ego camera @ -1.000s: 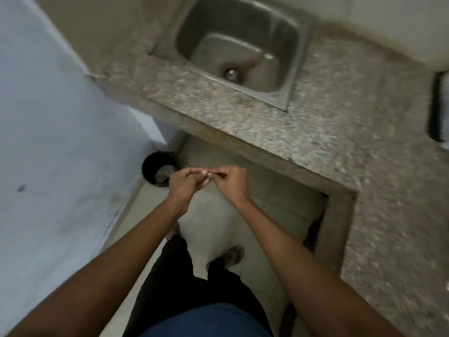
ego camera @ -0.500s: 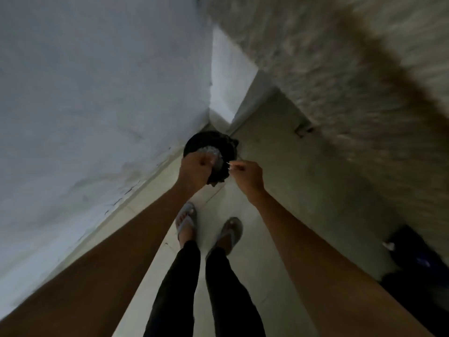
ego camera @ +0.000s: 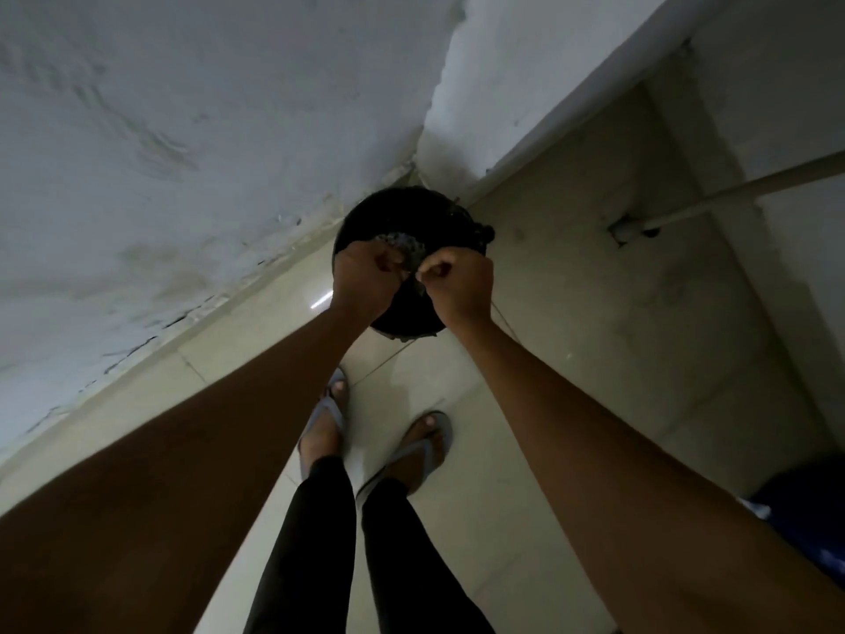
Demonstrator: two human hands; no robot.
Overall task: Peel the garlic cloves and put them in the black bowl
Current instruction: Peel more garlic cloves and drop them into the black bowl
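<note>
Both hands, left hand (ego camera: pixel 366 279) and right hand (ego camera: pixel 457 281), grip curled on something too small to identify, over a black bin (ego camera: pixel 402 217); we judge peeling unfinished.

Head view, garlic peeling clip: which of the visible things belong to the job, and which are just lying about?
Part of the job:
- left hand, fingers curled, whatever it holds is hidden
- right hand, fingers pinched together
- black round container on the floor under both hands, with greyish scraps inside

Just lying about:
- white pipe along the wall
- dark blue object at the right edge
- flip-flops
</note>
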